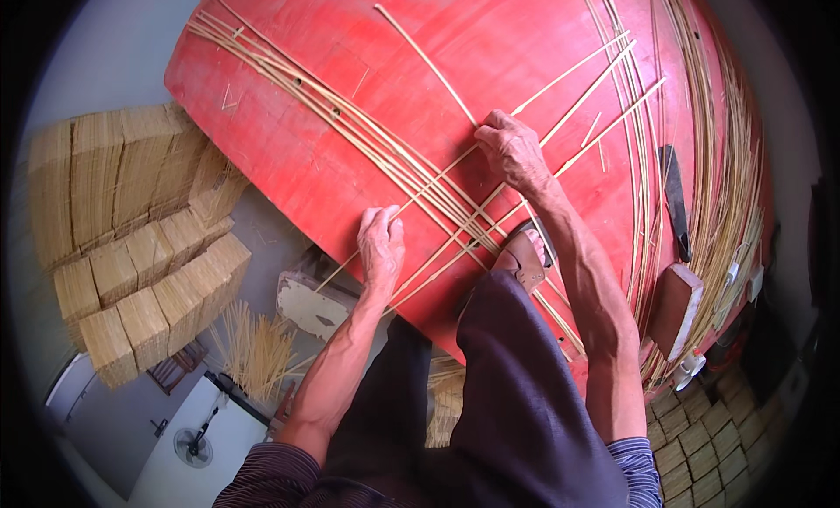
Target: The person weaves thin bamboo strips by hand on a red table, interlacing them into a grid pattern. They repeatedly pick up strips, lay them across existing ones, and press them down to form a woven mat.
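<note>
Across a large red board [516, 35] lie thin pale bamboo strips [346, 123], several side by side, running from the upper left toward the middle. Other strips cross over them at an angle. My left hand [382, 248], fingers curled, grips one crossing bamboo strip [429, 185] near the board's lower left edge. That strip runs up to my right hand [512, 149], whose fingers are closed around it. Another strip [426, 62] reaches from the upper left to my right hand's fingertips. My sandalled foot [527, 261] rests on the board beside the crossing, over some strip ends.
Stacked bundles of cut strips [179, 302] stand at the left, above loose strips [255, 346]. A white worn block [311, 305] is under the board's edge. At right lie a dark flat blade-like tool [675, 202], a brick-like block [676, 311] and many long strips [726, 193].
</note>
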`<state>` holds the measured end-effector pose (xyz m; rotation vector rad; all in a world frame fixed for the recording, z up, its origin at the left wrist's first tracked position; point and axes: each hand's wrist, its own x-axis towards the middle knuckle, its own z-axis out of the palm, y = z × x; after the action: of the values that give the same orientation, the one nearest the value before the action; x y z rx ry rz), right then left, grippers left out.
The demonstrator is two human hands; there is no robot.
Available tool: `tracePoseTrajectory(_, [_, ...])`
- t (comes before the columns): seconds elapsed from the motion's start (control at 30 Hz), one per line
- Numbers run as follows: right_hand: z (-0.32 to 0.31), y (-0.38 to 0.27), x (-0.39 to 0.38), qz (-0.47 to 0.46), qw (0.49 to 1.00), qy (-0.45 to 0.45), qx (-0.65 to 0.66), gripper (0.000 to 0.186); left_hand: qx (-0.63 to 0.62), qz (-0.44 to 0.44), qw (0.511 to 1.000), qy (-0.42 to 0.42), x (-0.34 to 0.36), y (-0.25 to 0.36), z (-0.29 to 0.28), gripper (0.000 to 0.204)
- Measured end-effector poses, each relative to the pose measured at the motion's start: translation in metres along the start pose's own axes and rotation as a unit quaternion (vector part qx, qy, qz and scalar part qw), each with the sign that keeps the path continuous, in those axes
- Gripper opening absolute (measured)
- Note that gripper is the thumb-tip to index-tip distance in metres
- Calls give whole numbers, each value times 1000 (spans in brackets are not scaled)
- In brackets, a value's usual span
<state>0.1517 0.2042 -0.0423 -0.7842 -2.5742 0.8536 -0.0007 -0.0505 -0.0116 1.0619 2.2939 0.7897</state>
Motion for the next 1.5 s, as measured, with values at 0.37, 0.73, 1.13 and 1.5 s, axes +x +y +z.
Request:
tracePoseTrajectory(0.37, [-17, 10, -28, -27, 999, -40, 3, 5, -26, 2, 999, -28, -38, 16, 19, 24])
tracePoseTrajectory(0.73, [-16, 10, -31, -34, 998, -50, 4, 6, -26, 14, 999, -25, -43, 15, 22, 25])
tracePoseTrajectory(1.13, [-25, -1, -45, -38, 999, 24, -30, 8, -1, 21, 998, -59, -42, 20, 21, 29])
tracePoseTrajectory(1.5, [-15, -10, -78, 34, 998, -47, 2, 13, 9, 113, 982, -152, -42, 9, 22, 19])
